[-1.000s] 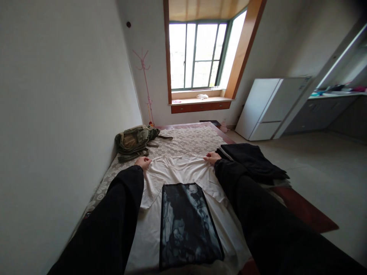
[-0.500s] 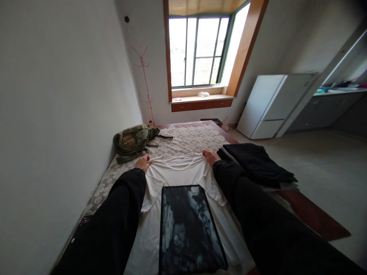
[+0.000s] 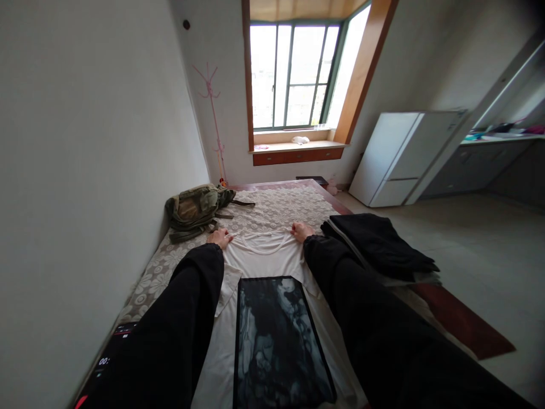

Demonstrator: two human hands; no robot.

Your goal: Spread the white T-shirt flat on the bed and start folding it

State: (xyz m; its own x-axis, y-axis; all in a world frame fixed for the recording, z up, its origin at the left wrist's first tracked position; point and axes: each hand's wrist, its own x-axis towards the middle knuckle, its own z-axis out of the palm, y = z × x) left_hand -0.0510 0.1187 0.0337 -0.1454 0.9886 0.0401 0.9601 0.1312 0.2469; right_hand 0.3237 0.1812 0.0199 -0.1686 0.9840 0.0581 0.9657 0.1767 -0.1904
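On the bed (image 3: 293,207), covered with a pale floral lace spread, a white T-shirt (image 3: 272,258) laid flat, collar toward the window, with a large dark rectangular print (image 3: 279,341) on the near part of it. Against the wall at the far left corner of the bed, a white-framed window (image 3: 292,74) in an orange-brown surround with a sill below. Off the right side of the bed, standing on the floor, a white fridge (image 3: 402,159), and beyond it a grey kitchen counter (image 3: 494,153), partly cut off. At the right edge of the bed, just beside the shirt, a folded stack of black clothes (image 3: 378,241). At the far left of the bed, near the wall, an olive-green backpack (image 3: 196,210) lying on its side, straps trailing toward the middle. Beyond the head of the bed, in the corner, a thin pink coat stand (image 3: 210,113). At the far end of the shirt, both arms in black sleeves stretched forward. Left hand (image 3: 220,236) down on the shirt's left shoulder, just beside the backpack, fingers curled onto the cloth; whether pinching or only pressing, cannot tell. Right hand (image 3: 301,230) down on the shirt's right shoulder, next to the black clothes, fingers held close together on the fabric, grip likewise unclear.
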